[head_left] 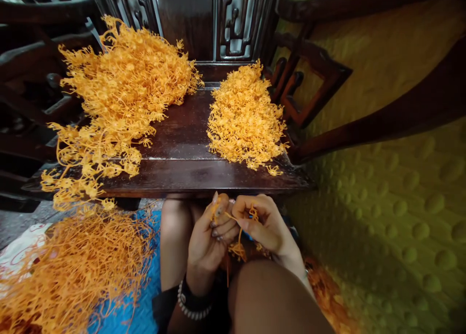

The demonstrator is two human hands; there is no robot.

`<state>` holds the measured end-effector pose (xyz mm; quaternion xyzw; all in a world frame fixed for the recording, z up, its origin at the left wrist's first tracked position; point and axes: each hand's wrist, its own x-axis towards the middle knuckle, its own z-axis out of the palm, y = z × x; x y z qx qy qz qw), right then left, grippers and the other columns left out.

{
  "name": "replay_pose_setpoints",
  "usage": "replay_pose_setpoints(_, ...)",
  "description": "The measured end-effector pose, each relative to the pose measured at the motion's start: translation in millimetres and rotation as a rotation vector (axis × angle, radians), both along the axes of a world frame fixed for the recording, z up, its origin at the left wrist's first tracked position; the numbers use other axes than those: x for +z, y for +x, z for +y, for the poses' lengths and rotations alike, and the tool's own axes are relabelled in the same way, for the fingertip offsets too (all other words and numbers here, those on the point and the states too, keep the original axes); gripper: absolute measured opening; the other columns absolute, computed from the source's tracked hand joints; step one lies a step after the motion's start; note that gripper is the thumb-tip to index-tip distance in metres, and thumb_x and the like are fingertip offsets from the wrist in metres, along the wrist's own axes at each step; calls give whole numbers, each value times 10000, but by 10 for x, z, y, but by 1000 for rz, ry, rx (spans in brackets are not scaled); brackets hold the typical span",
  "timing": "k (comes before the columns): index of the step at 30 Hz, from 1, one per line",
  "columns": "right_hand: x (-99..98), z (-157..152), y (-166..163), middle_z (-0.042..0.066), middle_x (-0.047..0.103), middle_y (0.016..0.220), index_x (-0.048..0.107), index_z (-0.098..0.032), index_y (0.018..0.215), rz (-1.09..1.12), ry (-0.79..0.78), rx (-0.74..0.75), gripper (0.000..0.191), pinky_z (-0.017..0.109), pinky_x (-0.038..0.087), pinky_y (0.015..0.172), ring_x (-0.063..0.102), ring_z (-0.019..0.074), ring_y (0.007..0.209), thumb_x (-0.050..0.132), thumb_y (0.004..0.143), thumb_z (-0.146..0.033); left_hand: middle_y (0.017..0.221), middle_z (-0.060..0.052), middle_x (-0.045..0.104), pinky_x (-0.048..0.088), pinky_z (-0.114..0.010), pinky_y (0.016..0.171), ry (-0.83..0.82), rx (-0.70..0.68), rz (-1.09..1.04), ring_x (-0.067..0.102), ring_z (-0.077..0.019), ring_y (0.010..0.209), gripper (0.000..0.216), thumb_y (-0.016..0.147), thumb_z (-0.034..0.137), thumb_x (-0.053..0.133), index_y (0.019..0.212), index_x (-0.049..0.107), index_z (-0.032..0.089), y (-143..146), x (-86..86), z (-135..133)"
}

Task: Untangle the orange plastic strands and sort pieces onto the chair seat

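Note:
Above my lap my left hand (207, 242) is closed, its fingertips pinching a thin orange branched plastic piece (238, 250). Close beside it, my right hand (268, 226) is curled with thumb and fingers pinched on the same orange strands. One strand stretches between the two hands, and stems dangle beneath them. Part of the piece is hidden by my fingers. On the dark wooden seat ahead lie a large tangled heap of orange branched pieces (127, 76) at the left and a smaller heap of short orange pieces (245, 115) at the right.
A pile of long thin orange stems (91, 266) lies at the lower left on a blue sheet (145, 275). The wooden seat (182, 135) has carved armrests (313, 81) and a latticed back. A yellow-green bumpy surface (400, 203) stands at the right. My knees are beneath the seat edge.

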<state>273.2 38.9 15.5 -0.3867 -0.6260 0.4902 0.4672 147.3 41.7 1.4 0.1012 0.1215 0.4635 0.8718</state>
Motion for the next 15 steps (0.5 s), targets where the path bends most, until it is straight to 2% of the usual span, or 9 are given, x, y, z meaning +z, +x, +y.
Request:
replay_pose_setpoints(4,-108,48,7,-61,402,493,532,-188,582,304,-45,138,188,208,239,406,315,64,433,637,736,-209,478,129,138,198,-64,345,14,-18,-56,-12,-24,392,369,844,230,687,649,379,178,-43,-12,-18)
replay_pose_setpoints(5,-156,59,17,-68,377,451,499,-194,544,432,-45,193,251,199,237,372,306,60,395,646,739,-253,485,126,150,208,-61,345,13,37,-85,-2,-31,384,332,896,221,623,672,381,183,-89,-34,6)
replay_pose_setpoints(7,-254,70,45,-95,291,369,387,-215,496,770,-35,327,369,173,234,302,246,46,298,609,760,-345,494,121,198,224,-51,348,43,236,-196,64,-37,354,277,973,204,504,724,382,192,-235,-90,93)
replay_pose_setpoints(8,-295,68,62,-108,254,350,337,-220,500,935,-40,377,386,156,228,278,200,36,264,573,772,-361,497,119,233,227,-47,347,89,355,-268,119,-32,340,266,992,214,472,743,380,196,-326,-117,148)
replay_pose_setpoints(10,-344,52,89,-121,248,368,318,-216,540,1164,-118,416,333,121,217,268,134,17,253,532,778,-309,505,112,283,238,-63,340,207,470,-290,224,-27,340,282,1001,282,460,746,369,202,-504,-144,257)
replay_pose_setpoints(12,-348,29,99,-120,276,412,374,-205,580,1176,-228,374,252,111,216,284,121,15,282,529,774,-248,527,100,319,283,-90,361,288,506,-113,280,-31,368,320,980,357,496,726,381,198,-618,-114,352)
replay_pose_setpoints(15,-285,-5,85,-120,263,429,448,-196,612,1077,-251,302,215,125,210,301,118,28,312,559,790,-244,597,69,392,325,-131,412,400,581,381,315,-44,429,287,923,363,587,736,469,181,-584,10,501)
